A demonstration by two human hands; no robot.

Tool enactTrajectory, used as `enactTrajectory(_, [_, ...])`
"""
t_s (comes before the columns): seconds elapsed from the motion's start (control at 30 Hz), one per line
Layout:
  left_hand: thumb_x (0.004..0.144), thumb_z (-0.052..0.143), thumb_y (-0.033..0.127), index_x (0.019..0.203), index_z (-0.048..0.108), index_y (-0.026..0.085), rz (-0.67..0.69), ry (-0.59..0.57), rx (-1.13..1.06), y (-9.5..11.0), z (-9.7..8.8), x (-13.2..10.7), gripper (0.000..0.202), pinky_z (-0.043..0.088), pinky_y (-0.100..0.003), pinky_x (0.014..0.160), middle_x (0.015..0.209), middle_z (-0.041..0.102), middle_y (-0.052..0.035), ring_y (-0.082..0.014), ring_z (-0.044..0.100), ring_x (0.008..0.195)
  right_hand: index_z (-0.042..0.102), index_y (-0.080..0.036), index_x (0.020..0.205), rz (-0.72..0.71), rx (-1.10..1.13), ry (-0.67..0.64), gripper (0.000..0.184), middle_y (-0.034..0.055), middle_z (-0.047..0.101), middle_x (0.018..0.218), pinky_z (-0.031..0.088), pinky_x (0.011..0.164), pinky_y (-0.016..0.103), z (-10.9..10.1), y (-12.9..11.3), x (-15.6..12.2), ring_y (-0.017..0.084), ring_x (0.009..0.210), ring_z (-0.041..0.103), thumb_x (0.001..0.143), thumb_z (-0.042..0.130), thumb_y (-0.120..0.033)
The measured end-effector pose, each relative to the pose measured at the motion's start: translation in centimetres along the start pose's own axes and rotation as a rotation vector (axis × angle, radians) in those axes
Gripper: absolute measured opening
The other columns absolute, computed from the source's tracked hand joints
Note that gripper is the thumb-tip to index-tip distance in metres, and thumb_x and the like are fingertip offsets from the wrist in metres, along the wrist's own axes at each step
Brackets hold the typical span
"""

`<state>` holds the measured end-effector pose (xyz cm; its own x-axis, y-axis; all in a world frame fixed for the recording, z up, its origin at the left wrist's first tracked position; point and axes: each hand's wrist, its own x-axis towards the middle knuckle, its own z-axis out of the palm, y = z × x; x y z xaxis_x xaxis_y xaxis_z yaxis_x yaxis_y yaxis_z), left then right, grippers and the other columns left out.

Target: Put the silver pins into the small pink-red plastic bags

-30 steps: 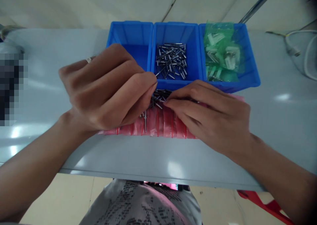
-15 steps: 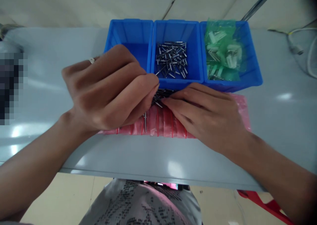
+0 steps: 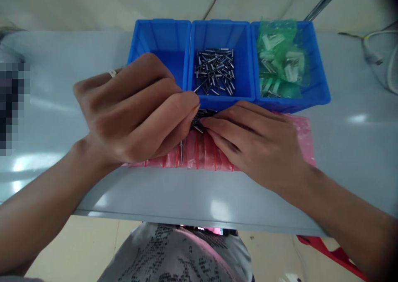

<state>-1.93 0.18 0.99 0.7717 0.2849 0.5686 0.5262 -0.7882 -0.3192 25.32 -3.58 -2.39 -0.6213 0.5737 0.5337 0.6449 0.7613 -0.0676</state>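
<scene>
My left hand [image 3: 139, 112] is closed, fingers curled, at the left end of a small pile of blind rivets [image 3: 199, 126]. One blind rivet [image 3: 181, 151] sticks out below its curled fingers, its thin pin pointing towards me. My right hand [image 3: 258, 143] reaches in from the other side, thumb and fingertips pinched together at the pile. Those fingertips touch the rivets, and what sits between them is partly hidden. Beneath both hands lie pink plastic zip bags [image 3: 205, 160], laid in an overlapping row with red seal strips showing.
Behind my hands stand three blue bins in a row. The left bin [image 3: 163, 33] is partly covered by my hand; the middle bin [image 3: 220, 32] holds many rivets; the right bin [image 3: 315, 83] holds green bags [image 3: 280, 62] with white parts. A cable [image 3: 370, 56] lies at right on the grey table [image 3: 149, 191].
The view has shifted slightly, so the bins sit a little higher. My right fingertips have moved slightly left into the rivet pile; my left hand stays nearly still.
</scene>
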Motion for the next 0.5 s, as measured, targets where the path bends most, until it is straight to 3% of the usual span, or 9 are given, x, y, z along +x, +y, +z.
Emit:
enactTrajectory(0.3, [0.091,0.061,0.025,0.111,0.067,0.023,0.024,0.008,0.036,0.14,-0.32,0.36,0.021,0.051,-0.028,0.059,0.087,0.068,0.0021,-0.0221,0.08,0.09,0.076,-0.021,0.123,0.032,0.04,0.01,0.021,0.0063,0.082,0.115,0.065,0.085,0.037,-0.83,-0.09,0.16,0.022,0.102,0.077,0.104,0.068,-0.016])
enactTrajectory(0.5, [0.085,0.069,0.023,0.11,0.066,0.023,0.078,0.035,0.104,-0.09,-0.14,0.31,0.025,0.038,-0.031,0.051,0.08,0.072,0.0016,-0.0221,0.075,0.077,0.077,-0.016,0.122,-0.089,0.038,-0.048,0.021,0.008,0.081,0.108,0.067,0.09,0.04,0.03,0.27,0.07,0.022,0.098,0.074,0.105,0.066,-0.013])
